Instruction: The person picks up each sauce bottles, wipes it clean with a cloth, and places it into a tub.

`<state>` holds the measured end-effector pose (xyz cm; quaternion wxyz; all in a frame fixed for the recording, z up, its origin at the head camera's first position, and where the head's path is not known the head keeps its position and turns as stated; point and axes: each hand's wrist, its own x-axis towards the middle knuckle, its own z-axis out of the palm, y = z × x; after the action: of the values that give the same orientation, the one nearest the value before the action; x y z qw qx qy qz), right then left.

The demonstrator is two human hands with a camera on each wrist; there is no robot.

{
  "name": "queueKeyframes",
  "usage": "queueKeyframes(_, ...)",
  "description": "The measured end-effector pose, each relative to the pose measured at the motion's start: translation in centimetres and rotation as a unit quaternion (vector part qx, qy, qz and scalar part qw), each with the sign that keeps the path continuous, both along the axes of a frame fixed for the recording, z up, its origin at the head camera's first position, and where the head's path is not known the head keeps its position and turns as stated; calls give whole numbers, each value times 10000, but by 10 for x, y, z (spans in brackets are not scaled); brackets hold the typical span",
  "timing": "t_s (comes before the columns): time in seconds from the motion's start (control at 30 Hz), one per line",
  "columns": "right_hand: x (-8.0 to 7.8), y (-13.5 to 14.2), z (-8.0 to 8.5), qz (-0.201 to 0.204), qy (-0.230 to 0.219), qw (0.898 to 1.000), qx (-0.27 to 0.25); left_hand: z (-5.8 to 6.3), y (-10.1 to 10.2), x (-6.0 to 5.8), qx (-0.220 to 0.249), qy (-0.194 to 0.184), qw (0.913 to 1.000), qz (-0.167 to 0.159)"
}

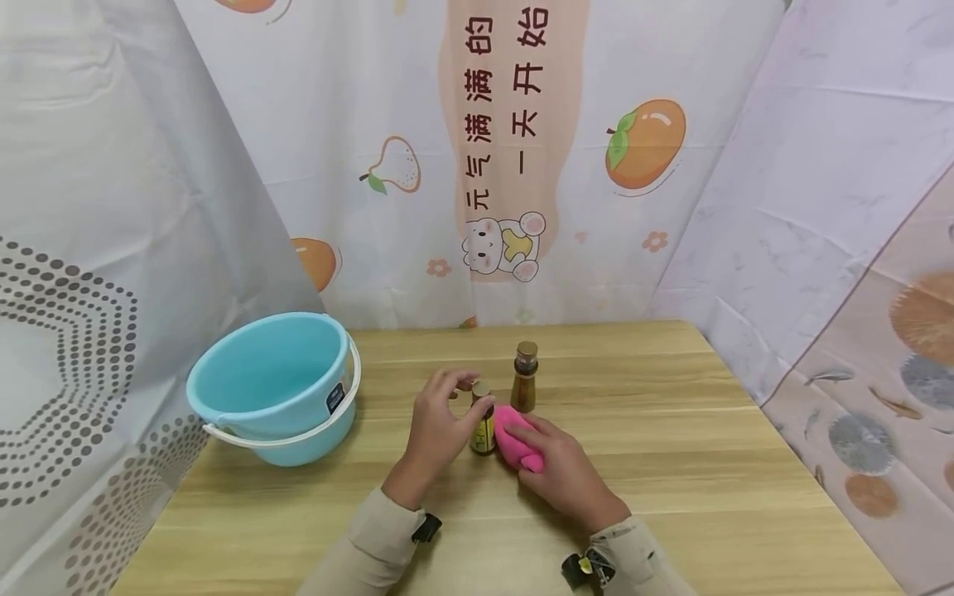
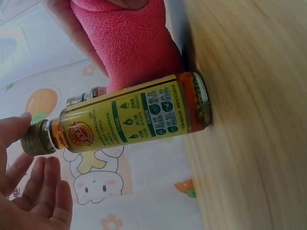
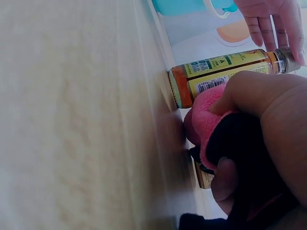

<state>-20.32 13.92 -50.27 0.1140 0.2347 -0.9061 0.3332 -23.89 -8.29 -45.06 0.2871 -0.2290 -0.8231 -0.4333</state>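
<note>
A small glass bottle with a yellow label (image 2: 136,115) and a dark gold cap (image 2: 37,139) stands upright on the table, amber liquid inside. My left hand (image 1: 441,420) is at its top: the thumb lies at the cap, while the other fingers spread loosely on the far side, apart from the glass in the left wrist view. My right hand (image 1: 561,470) grips a bunched pink plush cloth (image 1: 514,439), whose fabric presses against the bottle's side. Part of the cloth is hidden under the right fingers. Just behind stands a second, brown bottle (image 1: 525,389) with a gold cap.
A light blue bucket (image 1: 298,451) with a white handle (image 1: 356,372) stands at the table's left. The wooden table (image 1: 715,488) ends at a printed curtain (image 1: 596,248) at the back, and more curtains hang on both sides. Each wrist wears a dark strap.
</note>
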Motion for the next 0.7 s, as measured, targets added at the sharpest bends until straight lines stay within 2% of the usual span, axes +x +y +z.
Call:
queueKeyframes(0.33, 0, -1, 2, -69, 60, 9999, 80, 1, -1, -1, 58, -61, 9999, 80)
queueKeyframes(0.53, 1, -1, 3, -90, 412, 9991, -74, 3, -2, -1, 56, 1, 9999, 93)
queueKeyframes(0.7, 1, -2, 3, -52, 785, 9965, -267, 4, -3, 0, 98, -85, 9999, -33)
